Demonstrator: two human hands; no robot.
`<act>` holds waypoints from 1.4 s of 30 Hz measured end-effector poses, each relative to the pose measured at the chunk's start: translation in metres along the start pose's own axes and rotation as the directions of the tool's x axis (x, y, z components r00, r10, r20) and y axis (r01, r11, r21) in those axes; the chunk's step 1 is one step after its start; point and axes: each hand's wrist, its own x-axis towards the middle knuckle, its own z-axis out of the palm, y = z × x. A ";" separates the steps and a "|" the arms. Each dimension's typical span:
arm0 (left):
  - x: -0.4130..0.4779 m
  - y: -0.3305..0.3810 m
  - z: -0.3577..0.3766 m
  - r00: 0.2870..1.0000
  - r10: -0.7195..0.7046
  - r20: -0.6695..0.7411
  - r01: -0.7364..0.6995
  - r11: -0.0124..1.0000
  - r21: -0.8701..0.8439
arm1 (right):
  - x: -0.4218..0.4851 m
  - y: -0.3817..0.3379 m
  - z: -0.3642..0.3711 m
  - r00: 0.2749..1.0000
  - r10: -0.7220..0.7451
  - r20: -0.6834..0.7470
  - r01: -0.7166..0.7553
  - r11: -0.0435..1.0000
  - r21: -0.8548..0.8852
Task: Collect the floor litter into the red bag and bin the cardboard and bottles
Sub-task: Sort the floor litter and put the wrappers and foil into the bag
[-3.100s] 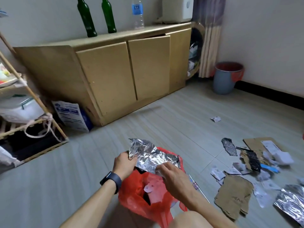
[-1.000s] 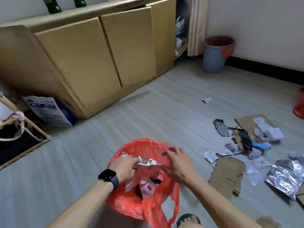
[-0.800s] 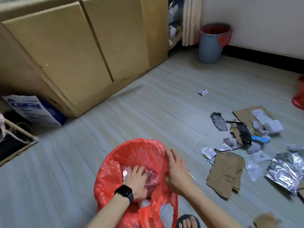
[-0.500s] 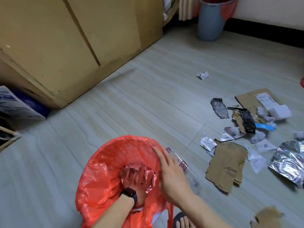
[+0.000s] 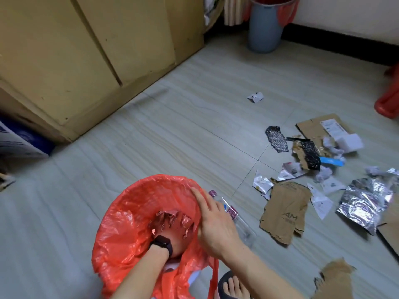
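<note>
The red bag (image 5: 129, 216) stands open on the floor at the bottom centre. My left hand (image 5: 172, 230), with a black watch on the wrist, is deep inside it, closed on crumpled silver foil (image 5: 170, 219) that hides the fingers. My right hand (image 5: 213, 223) grips the bag's right rim, fingers stretched along the outside. A clear plastic bottle (image 5: 239, 223) lies on the floor just right of the bag, partly under that hand. To the right lie a torn cardboard piece (image 5: 285, 212), a labelled cardboard sheet (image 5: 313, 126) and a foil sheet (image 5: 364, 201).
A blue-grey bin with a red liner (image 5: 265, 24) stands at the far wall. Black mesh (image 5: 276, 139), paper scraps (image 5: 254, 97) and another cardboard piece (image 5: 334, 281) litter the floor. The wooden cabinet (image 5: 86, 50) fills the left. A red stool (image 5: 388, 102) is at the right edge. My sandalled foot (image 5: 233, 285) is beside the bag.
My left hand has pushed the foil sheet from above the bag down deep into it. My right hand let go of the foil and took the bag's rim. The view tilted downward.
</note>
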 end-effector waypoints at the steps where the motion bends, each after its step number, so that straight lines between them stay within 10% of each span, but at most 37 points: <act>1: -0.010 -0.001 -0.013 1.000 0.015 0.006 -0.015 1.000 -0.016 | -0.002 -0.004 -0.003 1.000 0.008 0.019 -0.008 1.000 -0.020; 12: -0.096 0.000 -0.147 0.931 0.038 -0.362 -0.076 0.993 -0.091 | -0.037 0.008 -0.089 0.998 -0.013 -0.053 -0.005 0.946 -0.324; 20: -0.126 0.144 -0.265 0.772 0.340 -0.537 -0.377 0.925 0.045 | -0.103 0.085 -0.239 0.978 0.153 -0.142 -0.209 0.740 -0.640; 29: -0.098 0.309 -0.277 0.763 0.546 -0.347 -0.445 0.832 0.331 | -0.195 0.206 -0.295 0.842 0.488 -0.230 -0.540 0.767 -0.348; 42: 0.116 0.282 -0.178 0.939 0.343 -0.034 -0.318 0.900 0.297 | -0.120 0.341 -0.191 0.820 0.570 0.048 -0.550 0.808 -0.211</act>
